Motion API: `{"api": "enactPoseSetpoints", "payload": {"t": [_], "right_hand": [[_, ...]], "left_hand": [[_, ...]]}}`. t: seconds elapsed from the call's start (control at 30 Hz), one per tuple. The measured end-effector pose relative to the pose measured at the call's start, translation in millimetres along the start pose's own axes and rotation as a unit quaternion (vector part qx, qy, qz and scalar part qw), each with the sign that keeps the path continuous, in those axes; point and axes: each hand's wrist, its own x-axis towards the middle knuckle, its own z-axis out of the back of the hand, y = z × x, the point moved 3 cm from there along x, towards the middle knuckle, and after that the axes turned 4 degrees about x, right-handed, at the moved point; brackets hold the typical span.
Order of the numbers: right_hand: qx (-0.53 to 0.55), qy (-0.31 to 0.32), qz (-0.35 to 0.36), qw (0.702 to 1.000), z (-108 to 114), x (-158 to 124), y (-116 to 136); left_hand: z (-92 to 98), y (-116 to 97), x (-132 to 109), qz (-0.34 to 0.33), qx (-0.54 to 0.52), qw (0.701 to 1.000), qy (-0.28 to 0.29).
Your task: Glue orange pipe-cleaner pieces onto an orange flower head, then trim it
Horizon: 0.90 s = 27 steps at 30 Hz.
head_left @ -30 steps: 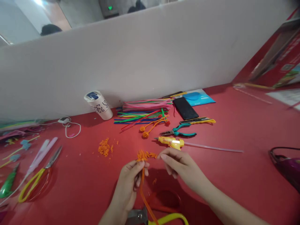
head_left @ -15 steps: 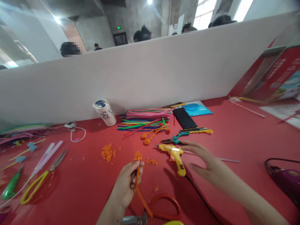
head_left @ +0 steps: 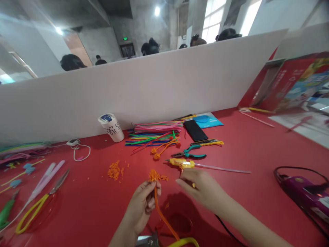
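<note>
Red table: left fingers pinch orange flower; right fingers grip glue gun, nozzle pointing 9 o'clock, flower at nozzle's 7:30.

A glue gun, pliers and pipe cleaners are occupying the counter, suggesting a craft workshop.

My left hand pinches orange flower by stem above red table; my right hand covers yellow glue gun at handle, grip unclear; pliers lie just beyond.
</note>
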Motion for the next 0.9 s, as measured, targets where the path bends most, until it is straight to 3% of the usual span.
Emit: {"api": "enactPoseSetpoints", "payload": {"t": [0.27,0.43,0.9], "right_hand": [[-0.089,0.046,0.017,0.995,-53.7,24.8,-13.4],[-0.133,0.056,0.062,0.988,-73.5,27.1,-8.4],[-0.155,0.085,0.087,0.980,-74.5,34.9,3.8]], "left_hand": [[11.3,-16.2,1.7,-0.073,0.044,0.996,-0.011],[12.9,-13.2,0.8,-0.061,0.052,0.997,-0.010],[11.3,-6.5,-0.6,0.025,-0.070,0.996,0.051]]}}
